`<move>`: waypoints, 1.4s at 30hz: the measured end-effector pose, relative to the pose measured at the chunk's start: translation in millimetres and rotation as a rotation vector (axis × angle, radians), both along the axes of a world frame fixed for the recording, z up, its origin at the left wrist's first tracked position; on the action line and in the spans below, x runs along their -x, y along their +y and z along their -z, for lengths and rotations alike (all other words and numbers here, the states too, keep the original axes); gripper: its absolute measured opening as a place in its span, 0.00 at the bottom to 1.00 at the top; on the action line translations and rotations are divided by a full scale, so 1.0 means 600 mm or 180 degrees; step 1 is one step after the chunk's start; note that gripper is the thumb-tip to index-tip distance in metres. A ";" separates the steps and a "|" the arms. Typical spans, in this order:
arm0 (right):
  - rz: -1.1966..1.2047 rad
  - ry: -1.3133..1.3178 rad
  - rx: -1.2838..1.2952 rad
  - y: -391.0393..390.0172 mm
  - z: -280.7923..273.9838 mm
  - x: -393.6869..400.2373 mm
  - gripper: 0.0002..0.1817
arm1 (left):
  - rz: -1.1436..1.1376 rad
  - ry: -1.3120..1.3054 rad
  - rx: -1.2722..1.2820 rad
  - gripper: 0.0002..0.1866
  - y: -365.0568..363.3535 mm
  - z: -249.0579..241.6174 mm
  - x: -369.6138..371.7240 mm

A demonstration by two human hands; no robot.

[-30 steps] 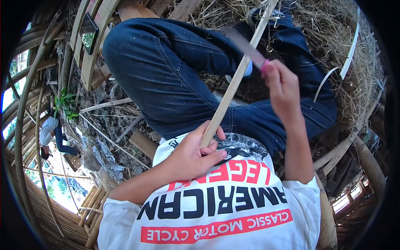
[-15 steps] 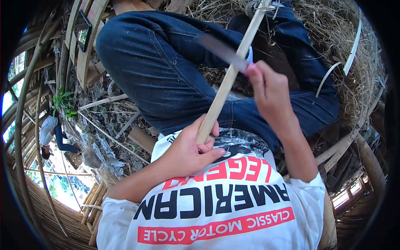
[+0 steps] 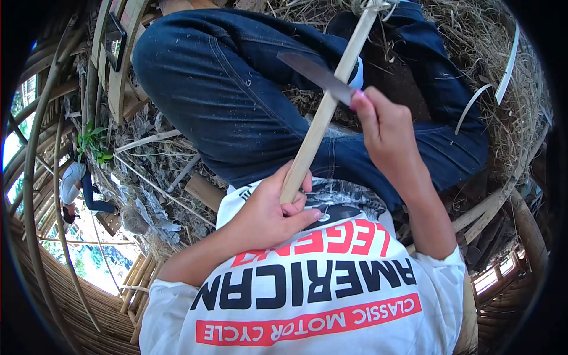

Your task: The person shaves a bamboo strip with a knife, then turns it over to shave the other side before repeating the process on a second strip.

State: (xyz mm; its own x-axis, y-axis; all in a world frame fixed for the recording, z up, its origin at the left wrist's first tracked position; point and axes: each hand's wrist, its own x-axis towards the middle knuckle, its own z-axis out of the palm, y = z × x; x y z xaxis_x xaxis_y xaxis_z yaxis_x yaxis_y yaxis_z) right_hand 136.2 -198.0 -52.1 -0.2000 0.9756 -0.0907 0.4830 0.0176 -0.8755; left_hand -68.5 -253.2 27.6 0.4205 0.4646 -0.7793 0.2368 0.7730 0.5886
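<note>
A long pale strip of wood or bamboo [image 3: 319, 126] slants from my lap up to the top of the view, past my bent legs. Wrapped round its near end is my left hand [image 3: 278, 204], held close to my shirt. My right hand [image 3: 384, 121] grips a knife [image 3: 316, 75] by its pinkish handle, most of which the fingers cover. The blade lies across the strip around its middle, touching or just over it, with the tip pointing up and left. Curled pale shavings [image 3: 473, 107] rest on my trouser leg.
Dry straw [image 3: 485, 35] covers the ground at upper right. Curved slats [image 3: 123, 77] with a phone [image 3: 116, 42] stand at upper left. Another person [image 3: 83, 189] is farther off at left, near bamboo poles [image 3: 32, 154]. A small green plant [image 3: 93, 142] grows there.
The blade looks sharper now, having been blurred by motion; it stays across about the same part of the strip. My left hand keeps its hold. The view has shifted slightly.
</note>
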 end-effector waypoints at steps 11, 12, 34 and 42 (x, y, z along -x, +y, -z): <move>0.0243 -0.0040 0.0687 0.043 0.011 -0.027 0.20 | 0.0035 0.0008 0.0059 0.17 0.006 -0.001 -0.005; 0.0354 0.0043 0.0507 0.039 0.015 -0.023 0.18 | 0.0048 0.0023 -0.0026 0.17 0.007 -0.001 -0.005; 0.0515 0.0050 0.0635 0.056 0.020 -0.039 0.17 | 0.0097 0.0098 0.0058 0.18 0.010 -0.002 -0.003; 0.0372 0.0122 0.0621 0.034 0.016 -0.025 0.17 | 0.0021 0.0032 0.0114 0.18 0.010 0.000 -0.007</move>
State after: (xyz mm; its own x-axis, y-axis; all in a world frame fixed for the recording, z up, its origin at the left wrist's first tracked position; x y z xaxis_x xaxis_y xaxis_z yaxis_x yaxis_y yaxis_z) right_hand 151.4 -177.4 -61.7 -0.0937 0.9571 -0.2743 0.4382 -0.2078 -0.8745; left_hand -64.5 -247.2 27.3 0.4155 0.4335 -0.7996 0.2479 0.7919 0.5581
